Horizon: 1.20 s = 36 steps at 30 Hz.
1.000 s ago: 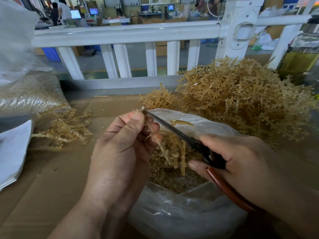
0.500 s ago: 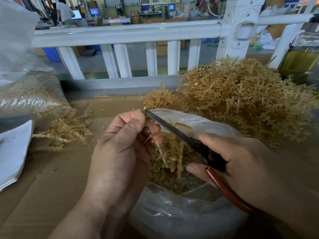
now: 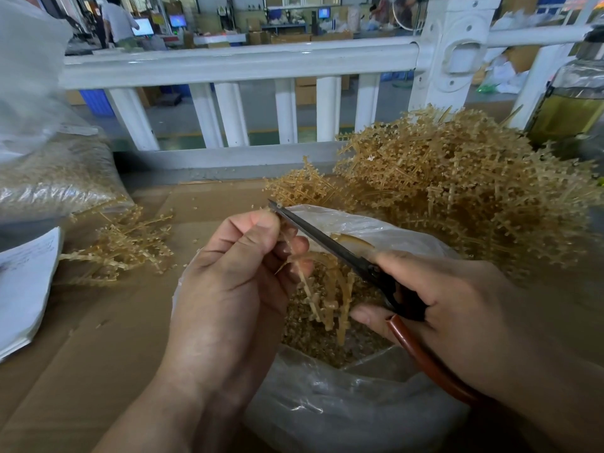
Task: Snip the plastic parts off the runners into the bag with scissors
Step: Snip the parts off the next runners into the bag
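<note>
Hands: two; left hand (image 3: 228, 289) pinches one runner (image 3: 312, 289), right hand (image 3: 451, 308) grips one scissors (image 3: 327, 243).
Open bag (image 3: 343, 413): one, beneath.
Runner piles: two; large pile (image 3: 457, 191) far right, small pile (image 3: 124, 246) left.

Soft even indoor light, faint shadows; wide-angle edge bending; background hazy.

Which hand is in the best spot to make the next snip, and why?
The right hand. It grips the scissors, whose blades reach the runner. The left hand pinches that runner above the open bag, so it is busy holding.
</note>
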### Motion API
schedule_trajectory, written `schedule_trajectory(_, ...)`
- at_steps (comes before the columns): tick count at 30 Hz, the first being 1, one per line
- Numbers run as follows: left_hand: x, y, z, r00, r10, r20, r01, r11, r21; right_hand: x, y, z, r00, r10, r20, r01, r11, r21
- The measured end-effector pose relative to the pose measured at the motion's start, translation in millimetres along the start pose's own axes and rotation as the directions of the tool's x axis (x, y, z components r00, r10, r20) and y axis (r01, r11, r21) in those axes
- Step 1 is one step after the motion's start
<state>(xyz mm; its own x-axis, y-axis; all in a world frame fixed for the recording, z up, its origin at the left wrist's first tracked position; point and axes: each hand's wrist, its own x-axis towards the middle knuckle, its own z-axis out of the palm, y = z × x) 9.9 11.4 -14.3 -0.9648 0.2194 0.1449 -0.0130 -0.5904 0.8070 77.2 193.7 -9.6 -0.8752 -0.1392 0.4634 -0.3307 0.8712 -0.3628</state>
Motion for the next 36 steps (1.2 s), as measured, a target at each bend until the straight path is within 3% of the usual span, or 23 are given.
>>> schedule_trajectory(21, -0.7, 2.0, -0.6, 1.000, -0.018, -0.002, 0.018, 1.000, -0.017, -1.1, 0.8, 0.9, 1.000, 0.013, 0.012, -0.013, 0.999, -0.038)
schedule_trajectory(27, 1.8, 7.0, -6.4, 0.998, -0.049, 0.030, 0.051, 0.997, -0.056, -1.0, 3.4, 1.5, 0.987, 0.145, -0.070, -0.135, 0.982, 0.132)
schedule_trajectory(30, 4.6, 7.5, -9.1, 0.997, -0.075, 0.024, 0.076, 0.996, -0.055, 0.5, 2.1, -3.3, 0.952, 0.295, -0.085, -0.243, 0.893, 0.378)
schedule_trajectory(33, 6.9, 6.8, -12.1, 0.993, -0.106, 0.059, 0.110, 0.992, -0.066, 4.1, 3.6, -2.5, 0.905, 0.422, -0.050, -0.285, 0.691, 0.664)
schedule_trajectory(36, 9.0, 11.8, -15.9, 0.986, -0.115, 0.116, 0.132, 0.980, -0.151, 8.6, 4.0, -3.5, 0.877, 0.480, 0.004, -0.297, 0.535, 0.791)
